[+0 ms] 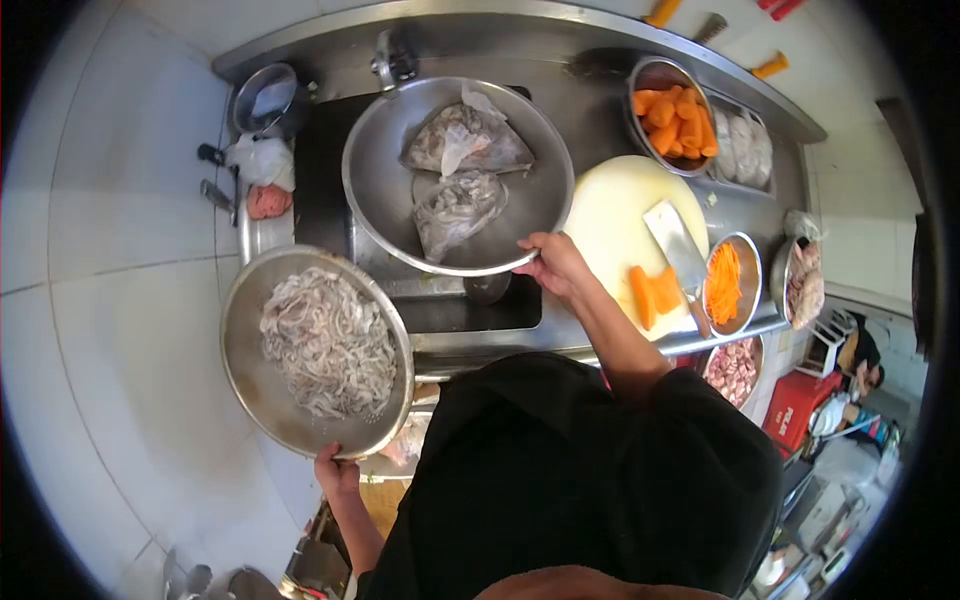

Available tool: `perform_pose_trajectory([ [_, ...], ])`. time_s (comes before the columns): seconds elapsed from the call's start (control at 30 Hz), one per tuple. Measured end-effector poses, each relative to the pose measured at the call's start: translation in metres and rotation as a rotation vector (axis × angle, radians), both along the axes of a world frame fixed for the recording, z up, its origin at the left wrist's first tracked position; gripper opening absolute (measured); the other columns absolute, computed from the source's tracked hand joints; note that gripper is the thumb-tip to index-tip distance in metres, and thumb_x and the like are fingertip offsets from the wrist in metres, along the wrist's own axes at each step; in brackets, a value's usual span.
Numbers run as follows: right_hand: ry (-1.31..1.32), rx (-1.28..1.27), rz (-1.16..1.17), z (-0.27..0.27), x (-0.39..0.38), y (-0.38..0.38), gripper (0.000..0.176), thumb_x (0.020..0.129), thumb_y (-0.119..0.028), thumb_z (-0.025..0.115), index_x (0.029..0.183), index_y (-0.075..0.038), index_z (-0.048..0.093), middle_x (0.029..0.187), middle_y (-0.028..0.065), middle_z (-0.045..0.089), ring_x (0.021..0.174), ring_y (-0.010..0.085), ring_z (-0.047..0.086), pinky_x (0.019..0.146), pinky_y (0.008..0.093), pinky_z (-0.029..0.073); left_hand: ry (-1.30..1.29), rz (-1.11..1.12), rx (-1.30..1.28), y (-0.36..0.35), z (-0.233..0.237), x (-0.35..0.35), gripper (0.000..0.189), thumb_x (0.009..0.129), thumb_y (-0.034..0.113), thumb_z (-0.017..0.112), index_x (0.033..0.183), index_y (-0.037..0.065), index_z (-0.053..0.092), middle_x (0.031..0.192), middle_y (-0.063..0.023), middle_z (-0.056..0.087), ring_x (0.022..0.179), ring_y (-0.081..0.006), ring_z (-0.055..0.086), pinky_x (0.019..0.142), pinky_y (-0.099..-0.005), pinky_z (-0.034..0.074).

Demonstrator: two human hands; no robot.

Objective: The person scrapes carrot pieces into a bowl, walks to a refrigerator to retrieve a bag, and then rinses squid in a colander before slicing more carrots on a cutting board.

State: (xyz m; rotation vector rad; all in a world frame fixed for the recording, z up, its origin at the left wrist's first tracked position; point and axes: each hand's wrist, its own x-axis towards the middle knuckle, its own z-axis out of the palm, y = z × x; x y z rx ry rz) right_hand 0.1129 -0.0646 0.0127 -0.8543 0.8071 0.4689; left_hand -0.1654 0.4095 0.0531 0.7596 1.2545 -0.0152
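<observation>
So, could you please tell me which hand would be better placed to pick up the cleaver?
Probably the right hand: it grips one bowl, but is nearer the cleaver, whereas the left hand holds another bowl, farther away.

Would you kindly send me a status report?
Left hand gripping bowl of pale strips by rim. Right hand gripping second bowl by rim, two bags inside. Faucet close to its far edge.

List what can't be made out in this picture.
Head view:
- Sink: partly hidden by large basin.
- Contents of plastic bags: blurred by crinkled plastic.
- Left hand: grip under rim hidden by strip-filled bowl.
- Metalware, lower left: cut off by bottom edge.
</observation>
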Motion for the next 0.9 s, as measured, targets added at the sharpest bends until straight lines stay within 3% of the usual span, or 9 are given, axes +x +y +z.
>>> perform_pose_trajectory([
  [0.1, -0.057, -0.003, -0.122, 0.015, 0.011, -0.014, 0.022, 0.091, 0.001, 0.055, 0.109, 0.013, 0.053, 0.103, 0.0220, 0.065, 0.083, 0.0314, 0.071, 0.064, 0.0373, 0.065, 0.020, -0.054, 0.010, 0.016, -0.004, -0.003, 0.039, 0.077, -0.003, 0.058, 0.115, -0.004, 0.058, 0.108, -0.0139, 0.065, 0.103, -0.0291, 0.064, 0.098, -0.0434, 0.051],
  [0.2, -0.166, -0.049, -0.199, 0.037, 0.015, -0.028, 0.025, 0.090, 0.001, 0.055, 0.113, 0.011, 0.053, 0.104, 0.0213, 0.066, 0.083, 0.0314, 0.071, 0.063, 0.0381, 0.064, -0.001, -0.092, 0.052, 0.022, -0.009, 0.001, 0.032, 0.078, -0.001, 0.057, 0.110, -0.003, 0.059, 0.102, -0.0121, 0.066, 0.090, -0.0262, 0.068, 0.078, -0.0356, 0.058],
  [0.27, -0.244, -0.152, -0.202, 0.052, 0.012, -0.043, 0.027, 0.089, 0.001, 0.055, 0.114, 0.011, 0.053, 0.104, 0.0214, 0.065, 0.084, 0.0319, 0.071, 0.064, 0.0386, 0.064, -0.043, -0.131, -0.006, 0.042, -0.023, -0.005, 0.030, 0.078, -0.001, 0.057, 0.108, -0.004, 0.059, 0.101, -0.0125, 0.067, 0.089, -0.0254, 0.068, 0.078, -0.0355, 0.059],
  [0.43, -0.247, -0.367, -0.175, 0.082, -0.024, -0.057, 0.031, 0.087, 0.003, 0.054, 0.117, 0.013, 0.052, 0.106, 0.0218, 0.065, 0.087, 0.0333, 0.070, 0.068, 0.0423, 0.064, -0.015, -0.166, 0.043, 0.035, -0.007, 0.010, 0.030, 0.077, -0.001, 0.057, 0.107, -0.005, 0.058, 0.102, -0.0126, 0.067, 0.088, -0.0252, 0.068, 0.081, -0.0354, 0.059],
  [0.6, -0.155, -0.097, -0.329, 0.061, -0.072, -0.077, 0.028, 0.086, 0.005, 0.056, 0.113, 0.012, 0.053, 0.103, 0.0201, 0.063, 0.088, 0.0341, 0.069, 0.075, 0.0471, 0.064, -0.033, -0.183, 0.018, 0.043, -0.004, 0.009, 0.035, 0.072, -0.004, 0.061, 0.107, -0.004, 0.061, 0.106, -0.0126, 0.068, 0.097, -0.0279, 0.068, 0.091, -0.0385, 0.056],
  [0.83, -0.055, -0.224, -0.360, 0.036, -0.104, -0.138, 0.023, 0.089, 0.001, 0.056, 0.111, 0.009, 0.055, 0.101, 0.0178, 0.064, 0.084, 0.0294, 0.069, 0.073, 0.0437, 0.064, -0.026, -0.173, 0.041, 0.062, -0.022, -0.001, 0.025, 0.077, -0.003, 0.057, 0.101, -0.003, 0.059, 0.097, -0.0096, 0.065, 0.090, -0.0257, 0.066, 0.088, -0.0390, 0.055],
  [0.9, -0.012, -0.259, -0.233, 0.042, -0.111, -0.162, 0.024, 0.090, -0.002, 0.057, 0.112, 0.009, 0.056, 0.101, 0.0170, 0.064, 0.086, 0.0280, 0.069, 0.071, 0.0407, 0.065, -0.026, -0.153, 0.063, 0.040, -0.006, 0.010, 0.020, 0.077, -0.003, 0.057, 0.097, -0.001, 0.059, 0.092, -0.0082, 0.065, 0.087, -0.0244, 0.065, 0.085, -0.0379, 0.055],
])
